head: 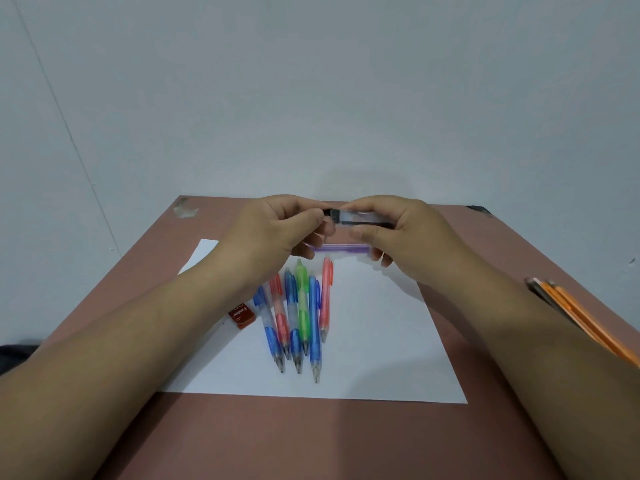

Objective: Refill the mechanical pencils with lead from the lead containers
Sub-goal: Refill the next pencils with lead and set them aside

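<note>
**Both hands on a lead case above the pencils**

Nearest the person, below and in front of the raised hands, six mechanical pencils lie side by side on a white sheet of paper (363, 358), tips pointing toward the person: a blue pencil (269, 332) on the left, a red pencil (280, 313), a second blue pencil (292, 320), a green pencil (302, 306), a third blue pencil (314, 327) and a second red pencil (326, 299) on the right. Just left of this row, under the left forearm, a small red box (241, 316) rests at the paper's edge. Well off to the right, beside the right forearm, a few orange wooden pencils (581, 317) lie on the brown table (311, 441).

Higher up, both hands are lifted over the far end of the paper. The right hand (405, 233) has its fingers and thumb curled around a clear lead case (363, 218), holding it roughly level; dark lines show inside it, though they cannot be counted. The left hand (277, 230) pinches the black cap (329, 213) at the case's left end with fingertips and thumb. Whether the cap is seated or partly pulled off cannot be told.

Just beneath the case, a purple pencil (341, 248) spans between the lower fingers of both hands, also level; which hand actually bears it is unclear.
</note>
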